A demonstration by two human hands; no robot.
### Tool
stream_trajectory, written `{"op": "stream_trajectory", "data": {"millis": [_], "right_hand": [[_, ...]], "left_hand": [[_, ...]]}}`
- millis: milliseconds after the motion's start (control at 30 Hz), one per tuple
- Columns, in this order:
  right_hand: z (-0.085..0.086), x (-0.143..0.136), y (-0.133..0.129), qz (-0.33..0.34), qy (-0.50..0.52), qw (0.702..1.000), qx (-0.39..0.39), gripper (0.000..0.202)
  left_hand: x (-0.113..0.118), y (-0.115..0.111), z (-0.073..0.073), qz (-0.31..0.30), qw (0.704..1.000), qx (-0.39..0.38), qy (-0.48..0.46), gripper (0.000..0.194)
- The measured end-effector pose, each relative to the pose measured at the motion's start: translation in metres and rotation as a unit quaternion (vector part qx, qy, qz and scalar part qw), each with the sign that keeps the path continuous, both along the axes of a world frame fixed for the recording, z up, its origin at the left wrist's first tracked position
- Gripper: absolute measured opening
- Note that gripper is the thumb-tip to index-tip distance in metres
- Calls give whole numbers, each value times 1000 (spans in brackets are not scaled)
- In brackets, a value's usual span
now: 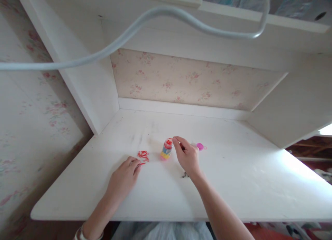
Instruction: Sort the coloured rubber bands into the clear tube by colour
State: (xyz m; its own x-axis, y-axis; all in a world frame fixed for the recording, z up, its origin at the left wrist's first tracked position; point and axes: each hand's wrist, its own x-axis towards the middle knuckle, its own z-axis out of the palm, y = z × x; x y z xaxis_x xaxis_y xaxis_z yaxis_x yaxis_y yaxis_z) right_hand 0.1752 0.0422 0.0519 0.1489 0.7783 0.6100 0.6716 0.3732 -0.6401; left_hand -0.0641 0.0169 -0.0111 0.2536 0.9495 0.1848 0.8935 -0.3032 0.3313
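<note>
A small bottle [166, 150] with a blue and yellow label stands upright on the white desk, red pieces showing at its open mouth. Right at that mouth, my right hand [187, 154] is closed in a pinch, with a thin red clip at its fingertips. My left hand [127, 174] rests low over the desk, pinching another red clip [142, 163]. Just beyond its fingers lies a loose pile of red clips [143, 154], which look like paper clips. A pink cap [200, 146] with a loop lies behind my right hand.
Small dark metal bits [185, 175] lie beside my right wrist, partly hidden by it. A white cable [166, 10] hangs across the top of the view. White side panels and an overhead shelf [233, 46] frame the desk [155, 198].
</note>
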Motion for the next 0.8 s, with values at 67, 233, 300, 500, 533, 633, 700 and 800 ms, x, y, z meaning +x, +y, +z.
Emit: {"op": "stream_trajectory", "data": {"millis": [67,233,300,500,533,633,700,800], "right_hand": [[-2,1,1,6,-21,1000,8,26],[-6,1,1,30,-35,999,2,24],[-6,1,1,36,-36,999,-3,24],[-1,7,-2,40,-52,998,-20,26],[-1,8,-3,43,-66,997,-27,27],[-1,10,-5,56,-124,990,-41,33],[-2,11,-6,61,-161,984,-40,35],[-2,10,-7,54,-216,974,-39,36]], "left_hand": [[0,-2,-2,0,1000,12,2,23],[1,-3,-5,2,999,33,8,22],[1,-3,-5,4,999,39,15,21],[2,-3,-10,-1,998,50,29,23],[1,-2,-11,-2,998,50,26,23],[0,-2,-15,7,998,54,12,23],[-1,-2,-16,15,999,52,4,23],[-2,-2,-15,23,999,38,-11,24]]}}
